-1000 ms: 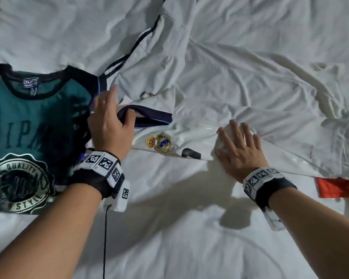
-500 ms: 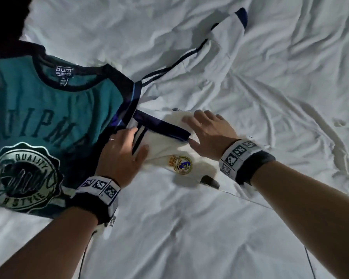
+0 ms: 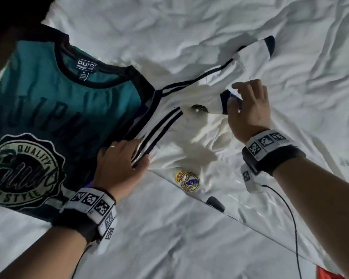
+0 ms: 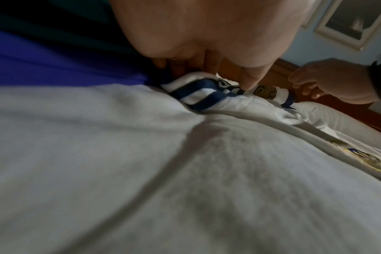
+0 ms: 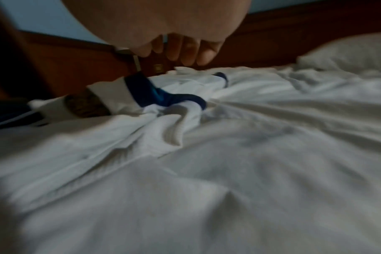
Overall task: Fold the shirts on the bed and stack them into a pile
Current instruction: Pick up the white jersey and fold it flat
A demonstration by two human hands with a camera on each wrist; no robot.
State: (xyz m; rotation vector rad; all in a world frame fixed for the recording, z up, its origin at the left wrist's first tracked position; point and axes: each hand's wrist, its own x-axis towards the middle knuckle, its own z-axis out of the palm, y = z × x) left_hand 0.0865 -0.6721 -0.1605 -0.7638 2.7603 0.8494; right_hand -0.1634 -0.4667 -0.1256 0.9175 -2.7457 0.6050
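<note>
A white football jersey (image 3: pixel 199 150) with navy stripes and a gold crest (image 3: pixel 187 181) lies crumpled on the bed. To its left a folded teal shirt (image 3: pixel 58 109) lies flat. My left hand (image 3: pixel 127 158) holds the jersey's striped shoulder edge (image 4: pixel 198 96) between thumb and fingers, right beside the teal shirt. My right hand (image 3: pixel 246 109) pinches the navy cuff (image 3: pixel 225 99) of one sleeve, lifted a little over the jersey's chest; the cuff (image 5: pixel 146 89) rises toward the thumb in the right wrist view. The other sleeve (image 3: pixel 256 51) stretches away to the upper right.
Wrinkled white bedding (image 3: pixel 189 248) covers the bed. An orange garment (image 3: pixel 326 272) peeks in at the bottom right. A purple cloth (image 4: pixel 54 65) lies under the teal shirt. A pillow (image 5: pixel 348 51) and wooden headboard (image 5: pixel 76 65) stand at the far end.
My right hand left the collar area, moved up and right and now holds the sleeve cuff over the chest. The left hand stayed on the striped shoulder.
</note>
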